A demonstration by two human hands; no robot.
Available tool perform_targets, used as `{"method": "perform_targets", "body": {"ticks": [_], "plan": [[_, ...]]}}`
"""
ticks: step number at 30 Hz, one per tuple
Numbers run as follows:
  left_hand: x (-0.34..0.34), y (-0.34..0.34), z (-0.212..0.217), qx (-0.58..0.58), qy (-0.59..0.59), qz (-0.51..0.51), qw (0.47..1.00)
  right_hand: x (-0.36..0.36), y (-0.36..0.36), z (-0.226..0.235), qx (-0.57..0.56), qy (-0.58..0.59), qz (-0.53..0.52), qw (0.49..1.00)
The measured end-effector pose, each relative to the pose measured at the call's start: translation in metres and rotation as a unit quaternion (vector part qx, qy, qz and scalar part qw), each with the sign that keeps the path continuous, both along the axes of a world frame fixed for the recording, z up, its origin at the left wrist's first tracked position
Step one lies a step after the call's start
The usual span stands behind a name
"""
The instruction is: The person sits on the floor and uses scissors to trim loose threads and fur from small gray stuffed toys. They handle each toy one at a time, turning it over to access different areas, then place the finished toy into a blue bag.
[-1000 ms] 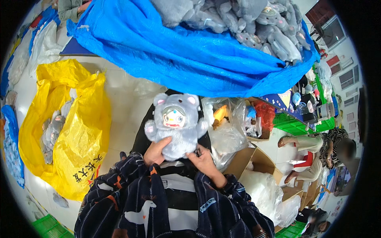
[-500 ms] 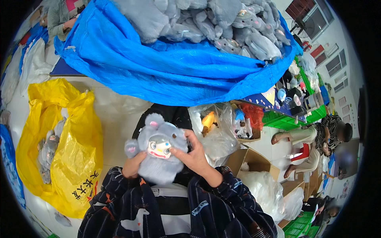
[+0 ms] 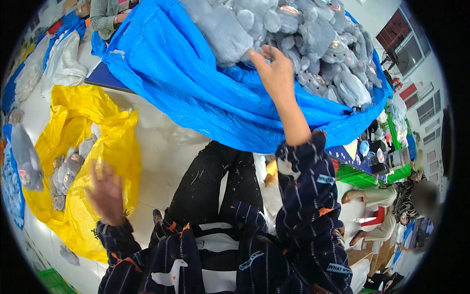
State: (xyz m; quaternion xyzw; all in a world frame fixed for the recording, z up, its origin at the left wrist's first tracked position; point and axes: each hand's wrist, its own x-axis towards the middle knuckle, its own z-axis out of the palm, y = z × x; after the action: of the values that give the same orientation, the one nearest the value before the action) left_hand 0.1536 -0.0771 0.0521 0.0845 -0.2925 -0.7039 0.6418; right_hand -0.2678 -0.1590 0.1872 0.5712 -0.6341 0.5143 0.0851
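Note:
My left hand (image 3: 106,192), slightly blurred, is empty with its fingers spread beside the big yellow plastic bag (image 3: 105,235). Inside that bag lie several small grey plush toys (image 3: 68,169). Past the bag's left side a grey plush toy (image 3: 27,157) appears in mid-air, apart from my hand. My right hand (image 3: 275,73) is stretched forward over the blue sheet (image 3: 196,93), thumb and fingers apart. Its fingertips are at the edge of a large grey plush toy (image 3: 227,41) in the heap; whether they touch it I cannot tell. More grey plush toys (image 3: 318,44) fill the sheet.
A dark blue table edge (image 3: 110,81) shows under the sheet. Green crates (image 3: 360,177) and small goods stand to the right. A seated person (image 3: 387,201) is at the right, and another person's sleeve (image 3: 104,18) at the far left. White plastic bags (image 3: 66,63) lie left.
Both hands have let go of the plush toy they held over my lap. My left hand has moved left to the yellow bag, my right forward to the heap. A plush toy now appears far left.

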Motion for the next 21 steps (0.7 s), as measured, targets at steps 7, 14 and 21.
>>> {"method": "perform_targets", "body": {"ticks": [7, 14, 21], "plan": [[-0.091, 0.009, -0.003, 0.002, -0.14, -0.156, 0.978, 0.009, -0.01, 0.007, -0.047, -0.116, 0.012, 0.992], [-0.16, 0.012, 0.054, -0.034, -0.122, -0.237, 0.963, 0.061, 0.127, -0.015, -0.102, 0.358, 0.147, 0.917], [-0.167, 0.042, 0.041, 0.014, -0.241, -0.148, 0.959, 0.117, 0.212, -0.079, 0.101, 0.3, 0.346, 0.883]]}}
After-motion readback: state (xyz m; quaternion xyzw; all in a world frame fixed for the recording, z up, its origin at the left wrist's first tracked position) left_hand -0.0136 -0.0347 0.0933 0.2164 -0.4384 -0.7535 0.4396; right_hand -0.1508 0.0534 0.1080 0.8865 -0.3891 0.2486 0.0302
